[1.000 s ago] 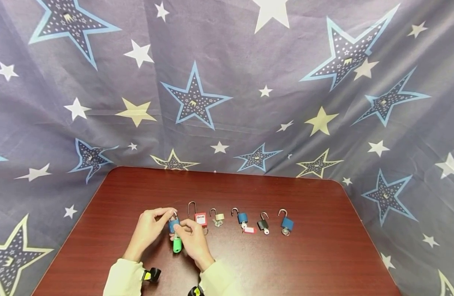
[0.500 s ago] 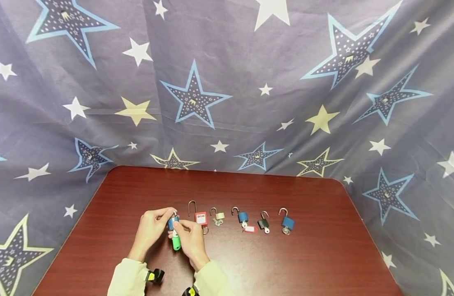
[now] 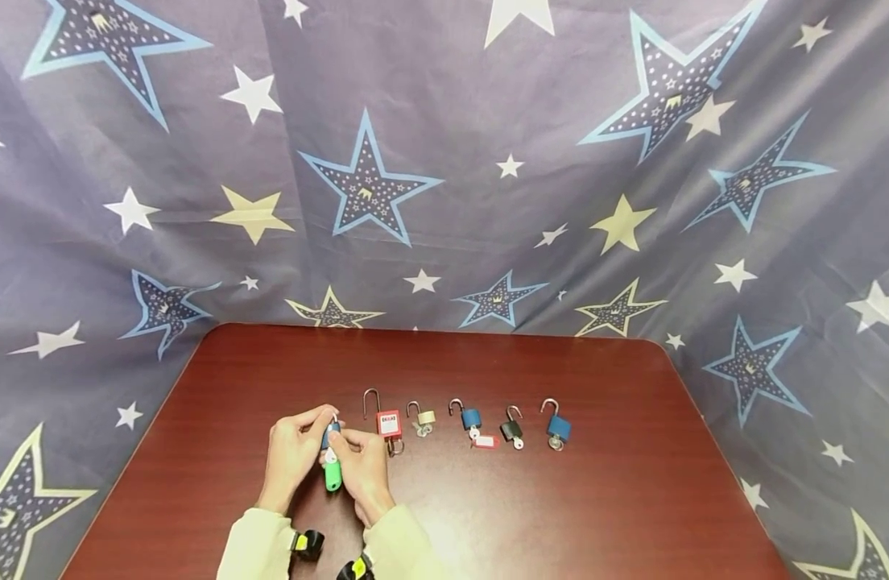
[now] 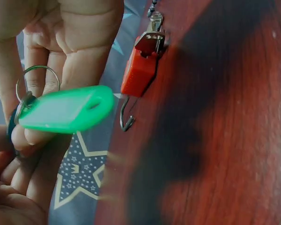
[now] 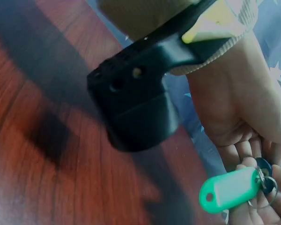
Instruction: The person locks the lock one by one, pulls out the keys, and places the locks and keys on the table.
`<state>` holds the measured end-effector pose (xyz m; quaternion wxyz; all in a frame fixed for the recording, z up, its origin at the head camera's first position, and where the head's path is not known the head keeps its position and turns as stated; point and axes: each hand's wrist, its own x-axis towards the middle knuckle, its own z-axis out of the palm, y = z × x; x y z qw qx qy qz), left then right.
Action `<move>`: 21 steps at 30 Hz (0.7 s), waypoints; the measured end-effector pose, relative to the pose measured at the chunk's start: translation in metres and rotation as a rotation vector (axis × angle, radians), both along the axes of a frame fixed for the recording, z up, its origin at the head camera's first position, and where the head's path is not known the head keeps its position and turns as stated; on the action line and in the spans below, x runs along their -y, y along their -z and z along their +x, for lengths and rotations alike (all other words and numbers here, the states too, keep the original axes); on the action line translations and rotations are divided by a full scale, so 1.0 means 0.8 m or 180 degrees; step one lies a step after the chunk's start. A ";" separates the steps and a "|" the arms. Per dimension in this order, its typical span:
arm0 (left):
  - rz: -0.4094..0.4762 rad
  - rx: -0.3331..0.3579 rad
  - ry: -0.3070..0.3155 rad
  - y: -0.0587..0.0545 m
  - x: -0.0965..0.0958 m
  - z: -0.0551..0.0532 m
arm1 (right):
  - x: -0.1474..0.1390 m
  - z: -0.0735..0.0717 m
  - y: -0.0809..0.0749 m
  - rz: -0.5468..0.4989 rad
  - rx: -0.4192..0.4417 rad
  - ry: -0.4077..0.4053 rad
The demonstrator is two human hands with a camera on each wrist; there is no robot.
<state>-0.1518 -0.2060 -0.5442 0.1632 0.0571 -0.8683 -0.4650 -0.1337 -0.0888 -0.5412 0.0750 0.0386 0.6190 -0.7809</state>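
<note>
- Blue padlock (image 3: 328,439), probably metal, held above the reddish wood-grained table (image 3: 597,515)
- Left hand (image 3: 291,453) pinching its top end; right hand (image 3: 365,471) gripping its body
- Oblong green plastic key tag (image 3: 332,476), smooth, glossy
- Near: boxy, hook-shackled red padlock (image 3: 389,424)

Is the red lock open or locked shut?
Open. On the red lock, one end of the metal loop hangs free, out to the side of the body.
</note>
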 end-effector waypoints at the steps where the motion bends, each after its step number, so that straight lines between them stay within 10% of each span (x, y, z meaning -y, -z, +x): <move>1: 0.0017 0.0002 -0.0009 0.001 0.000 -0.001 | 0.000 0.000 0.000 -0.0043 0.0016 -0.0008; 21: 0.0342 0.0795 0.0294 -0.003 0.027 0.012 | 0.000 -0.012 0.011 -0.0191 0.0011 -0.0376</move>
